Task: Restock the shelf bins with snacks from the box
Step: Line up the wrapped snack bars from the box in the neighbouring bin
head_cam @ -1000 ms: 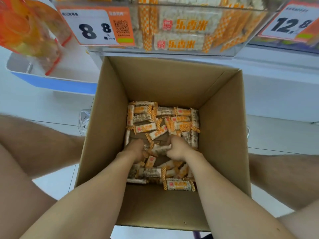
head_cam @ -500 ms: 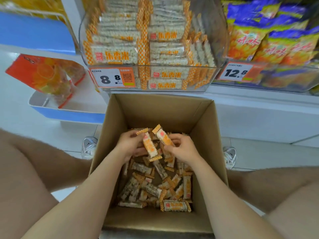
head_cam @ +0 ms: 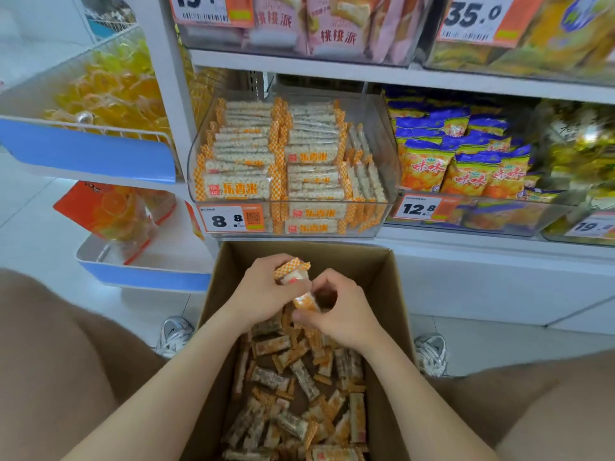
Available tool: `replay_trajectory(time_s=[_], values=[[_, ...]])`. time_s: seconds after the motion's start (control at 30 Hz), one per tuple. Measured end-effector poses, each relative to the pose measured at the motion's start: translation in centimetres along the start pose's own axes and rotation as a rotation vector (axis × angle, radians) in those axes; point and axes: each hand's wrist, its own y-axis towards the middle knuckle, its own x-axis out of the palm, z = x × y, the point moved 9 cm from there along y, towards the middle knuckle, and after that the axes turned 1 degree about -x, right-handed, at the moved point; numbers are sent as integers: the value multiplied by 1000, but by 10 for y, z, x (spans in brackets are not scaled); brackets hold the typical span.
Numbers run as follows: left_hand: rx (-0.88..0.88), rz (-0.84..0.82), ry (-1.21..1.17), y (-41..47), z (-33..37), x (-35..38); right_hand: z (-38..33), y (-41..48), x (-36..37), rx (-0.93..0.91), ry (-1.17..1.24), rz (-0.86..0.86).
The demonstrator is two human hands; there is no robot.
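The orange-and-white checked, foil-wrapped rice bars [head_cam: 293, 272] are the thing to follow. A second ago both hands were down among the loose bars on the floor of the box, fingers dug into the pile. Half a second ago they came up with two bars between them. Now they are higher again, close to the far rim.

The left hand [head_cam: 264, 291] is curled round one bar, whose checked end sticks out at its one o'clock. The right hand [head_cam: 344, 316] pinches a second bar [head_cam: 304, 301] between thumb and fingertips. Blur hides whether either hand holds more. The two hands touch over the bars.

Under them is the open brown cardboard box [head_cam: 394, 294], with a layer of the same loose bars [head_cam: 299, 390] at six o'clock from the hands.

The view has tilted up, so the curved clear plastic shelf bin [head_cam: 387, 144] now shows whole at twelve o'clock. It is already stacked high with matching bars above its orange 8.8 price tag [head_cam: 229, 219].

I judge the pick done and the carry begun. The bars have only to clear the rim and go up into that bin, with many handfuls left.

At two o'clock is a neighbouring bin of blue-and-yellow snack packets [head_cam: 466, 154]. A grey-white trainer [head_cam: 174, 334] stands on either side of the box.
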Motion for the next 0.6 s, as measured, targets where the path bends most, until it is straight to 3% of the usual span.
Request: replay_trajectory(time_s=[0.13, 0.27, 0.37, 0.43, 0.5, 0.6], values=[[143, 69, -1, -2, 52, -26, -39, -4, -32, -67, 166, 151], [254, 146, 86, -1, 92, -54, -97, -5, -55, -229, 160, 192], [441, 324, 214, -13, 127, -85, -131, 3, -79, -328, 94, 277], [589, 422, 353, -18, 143, -101, -146, 18, -99, -387, -71, 376], [616, 464, 534, -9, 142, -111, -156, 37, -113, -423, -408, 499], [407, 411, 807, 18, 124, -111, -164, 72, -115, -396, -873, 532]])
